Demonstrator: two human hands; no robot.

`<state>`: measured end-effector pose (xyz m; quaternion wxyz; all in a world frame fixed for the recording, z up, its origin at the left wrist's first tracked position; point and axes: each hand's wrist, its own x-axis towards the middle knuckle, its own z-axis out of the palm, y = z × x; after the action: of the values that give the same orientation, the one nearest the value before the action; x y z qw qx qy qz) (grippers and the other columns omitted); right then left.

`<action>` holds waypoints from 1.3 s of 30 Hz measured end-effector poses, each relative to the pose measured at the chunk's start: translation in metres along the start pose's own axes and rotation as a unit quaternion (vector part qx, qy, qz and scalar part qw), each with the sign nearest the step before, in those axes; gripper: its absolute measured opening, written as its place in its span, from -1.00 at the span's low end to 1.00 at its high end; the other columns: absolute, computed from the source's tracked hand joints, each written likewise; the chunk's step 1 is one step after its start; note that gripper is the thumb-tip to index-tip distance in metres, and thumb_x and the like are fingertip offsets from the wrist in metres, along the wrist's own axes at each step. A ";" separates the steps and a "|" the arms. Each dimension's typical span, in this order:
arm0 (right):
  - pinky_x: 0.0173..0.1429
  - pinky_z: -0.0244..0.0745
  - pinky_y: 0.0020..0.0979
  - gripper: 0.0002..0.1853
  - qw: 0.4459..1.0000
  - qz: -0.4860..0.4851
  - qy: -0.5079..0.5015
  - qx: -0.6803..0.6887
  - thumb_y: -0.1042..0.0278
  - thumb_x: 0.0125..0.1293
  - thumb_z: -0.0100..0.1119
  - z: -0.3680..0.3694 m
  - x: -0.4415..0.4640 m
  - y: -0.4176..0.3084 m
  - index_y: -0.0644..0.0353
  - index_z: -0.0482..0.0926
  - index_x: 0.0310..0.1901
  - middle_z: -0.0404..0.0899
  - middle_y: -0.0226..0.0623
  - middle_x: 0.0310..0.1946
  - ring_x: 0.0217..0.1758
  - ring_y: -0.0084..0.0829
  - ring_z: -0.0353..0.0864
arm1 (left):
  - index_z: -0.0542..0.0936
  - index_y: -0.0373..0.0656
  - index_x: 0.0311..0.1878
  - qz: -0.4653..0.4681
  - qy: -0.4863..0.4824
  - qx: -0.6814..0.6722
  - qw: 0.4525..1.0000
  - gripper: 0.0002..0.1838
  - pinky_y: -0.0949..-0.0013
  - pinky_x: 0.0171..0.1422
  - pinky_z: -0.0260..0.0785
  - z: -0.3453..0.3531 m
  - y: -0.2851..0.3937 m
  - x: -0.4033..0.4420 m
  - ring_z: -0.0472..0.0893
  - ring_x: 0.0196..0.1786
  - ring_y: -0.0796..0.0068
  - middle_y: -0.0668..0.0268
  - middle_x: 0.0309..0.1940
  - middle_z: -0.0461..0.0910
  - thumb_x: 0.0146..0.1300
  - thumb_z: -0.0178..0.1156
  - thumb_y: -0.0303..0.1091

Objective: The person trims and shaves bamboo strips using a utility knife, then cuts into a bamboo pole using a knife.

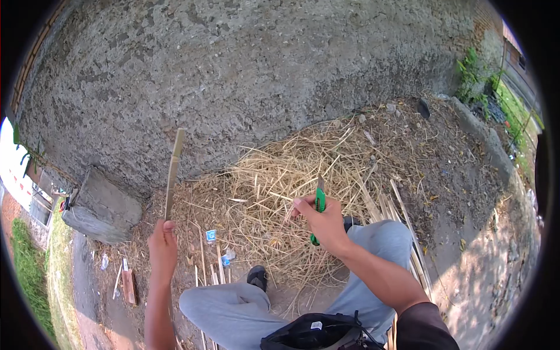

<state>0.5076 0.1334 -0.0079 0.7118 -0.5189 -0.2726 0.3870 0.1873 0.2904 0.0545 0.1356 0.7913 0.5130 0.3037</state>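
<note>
My left hand (163,248) is closed around the lower end of a flat bamboo strip (173,169), which stands nearly upright in front of the wall. In my right hand (326,224) is a green utility knife (320,200), its blade pointing up and away from me. The fingers wrap the knife's handle, and part of it is hidden by them. Thumb and fingertip come together near a thin pale sliver; whether they pinch it I cannot tell. Below both hands spreads a heap of bamboo shavings (280,233). Knife and strip are apart.
A rough grey wall (262,70) rises behind the heap. At the left stands a concrete block (105,204). Long bamboo strips (415,242) lie beside my right leg. Blue-and-white litter (210,235) and a reddish-brown piece (129,287) lie on the ground. A black bag (303,335) rests at my lap.
</note>
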 end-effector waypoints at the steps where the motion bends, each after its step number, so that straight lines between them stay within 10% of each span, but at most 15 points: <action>1: -0.71 -0.06 -0.61 -0.82 0.999 -0.002 0.013 0.034 0.34 0.38 0.27 -0.004 0.003 0.000 0.30 0.62 -0.27 0.67 -0.30 -0.47 -0.77 -0.80 0.17 | 0.51 -0.21 -0.25 -0.020 0.020 -0.009 1.000 -0.56 0.40 -0.56 0.12 -0.017 -0.021 -0.001 0.31 -0.67 0.59 0.39 -0.72 0.27 0.61 -0.15 -0.07; 6: -0.70 -0.02 -0.61 -0.80 0.999 -0.012 0.028 0.012 0.30 0.38 0.28 -0.013 0.000 -0.013 0.30 0.62 -0.26 0.66 -0.32 -0.48 -0.75 -0.79 0.20 | 0.51 -0.23 -0.27 -0.176 0.061 -0.057 0.981 -0.54 0.41 -0.53 0.14 -0.048 -0.185 -0.049 0.33 -0.60 0.61 0.36 -0.64 0.33 0.60 -0.14 -0.05; 10: -0.59 0.10 -0.59 -0.76 0.999 -0.029 -0.013 -0.040 0.26 0.37 0.30 -0.010 -0.008 -0.001 0.27 0.67 -0.34 0.64 -0.42 -0.52 -0.66 -0.79 0.29 | 0.52 -0.29 -0.25 -0.118 0.107 0.067 0.985 -0.53 0.29 -0.47 0.25 -0.025 -0.293 -0.096 0.44 -0.55 0.47 0.27 -0.61 0.46 0.60 -0.14 -0.07; 14: -0.46 0.28 -0.51 -0.74 0.981 -0.047 -0.079 -0.172 0.21 0.33 0.34 -0.009 -0.035 -0.044 0.28 0.71 -0.30 0.61 -0.46 -0.55 -0.53 -0.71 0.41 | 0.49 -0.37 0.13 -0.228 0.010 0.235 0.945 -0.61 0.16 0.04 0.48 0.043 -0.373 -0.153 0.63 -0.13 0.22 0.01 -0.20 0.61 0.56 -0.08 -0.20; 19: -0.47 0.30 -0.63 -0.92 0.883 -0.347 0.198 -0.248 0.45 0.30 0.35 -0.109 -0.084 -0.059 0.25 0.72 -0.24 0.63 -0.44 -0.57 -0.53 -0.74 0.49 | 0.49 -0.36 0.11 -0.363 -0.058 0.269 0.890 -0.62 0.15 0.01 0.47 0.099 -0.317 -0.258 0.63 -0.16 0.20 0.01 -0.22 0.61 0.56 -0.07 -0.19; 22: -0.36 0.44 -0.47 -0.85 0.810 -0.177 0.397 -0.393 0.40 0.38 0.23 -0.235 -0.120 -0.003 0.31 0.68 -0.26 0.66 -0.31 -0.53 -0.49 -0.55 0.57 | 0.49 -0.36 0.10 -0.399 -0.066 0.261 0.876 -0.62 0.15 0.00 0.47 0.106 -0.277 -0.307 0.63 -0.17 0.19 0.01 -0.23 0.62 0.56 -0.07 -0.19; 27: -0.32 0.52 -0.12 -0.77 0.692 0.176 0.332 -0.616 0.27 0.06 0.37 -0.450 -0.284 0.231 0.30 0.66 -0.46 0.61 0.02 -0.62 -0.50 -0.12 0.68 | 0.50 -0.36 0.08 -0.430 -0.072 0.255 0.863 -0.62 0.14 -0.02 0.47 0.114 -0.239 -0.338 0.62 -0.19 0.18 0.01 -0.25 0.62 0.55 -0.07 -0.18; 30: -0.20 0.56 -0.19 -0.52 0.685 0.316 0.339 -0.562 0.06 -0.10 0.55 -0.433 -0.362 0.276 0.37 0.64 -0.37 0.69 0.03 -0.44 -0.35 -0.14 0.72 | 0.50 -0.36 0.07 -0.442 -0.073 0.254 0.857 -0.62 0.14 -0.04 0.47 0.116 -0.230 -0.344 0.62 -0.20 0.17 0.01 -0.26 0.62 0.55 -0.06 -0.18; 34: -0.08 0.58 -0.14 -0.34 0.635 0.160 0.318 -0.686 -0.15 -0.18 0.61 -0.404 -0.394 0.319 0.29 0.66 -0.22 0.68 -0.04 -0.37 -0.19 -0.04 0.72 | 0.50 -0.36 0.05 -0.445 -0.074 0.258 0.854 -0.62 0.13 -0.05 0.47 0.115 -0.225 -0.344 0.62 -0.22 0.15 0.01 -0.27 0.62 0.55 -0.06 -0.18; 35: 0.01 0.57 -0.08 -0.21 0.656 0.307 0.305 -0.618 -0.19 -0.19 0.61 -0.382 -0.379 0.302 0.25 0.60 -0.02 0.66 -0.04 -0.16 -0.06 -0.01 0.68 | 0.50 -0.36 0.05 -0.446 -0.074 0.258 0.854 -0.62 0.13 -0.06 0.47 0.115 -0.224 -0.344 0.62 -0.22 0.15 0.01 -0.28 0.62 0.55 -0.06 -0.18; 39: 0.04 0.54 -0.02 -0.20 0.638 0.370 0.206 -0.643 -0.07 -0.15 0.59 -0.345 -0.347 0.291 0.17 0.48 0.10 0.55 -0.07 0.04 0.03 0.00 0.62 | 0.51 -0.36 0.03 -0.451 -0.074 0.261 0.850 -0.62 0.12 -0.08 0.47 0.113 -0.223 -0.345 0.62 -0.24 0.14 0.01 -0.29 0.62 0.54 -0.05 -0.17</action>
<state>0.5109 -0.2910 -0.3871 0.0329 -0.9694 -0.0843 0.2281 -0.0049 0.0902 -0.2689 0.0834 0.4996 0.8622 0.0041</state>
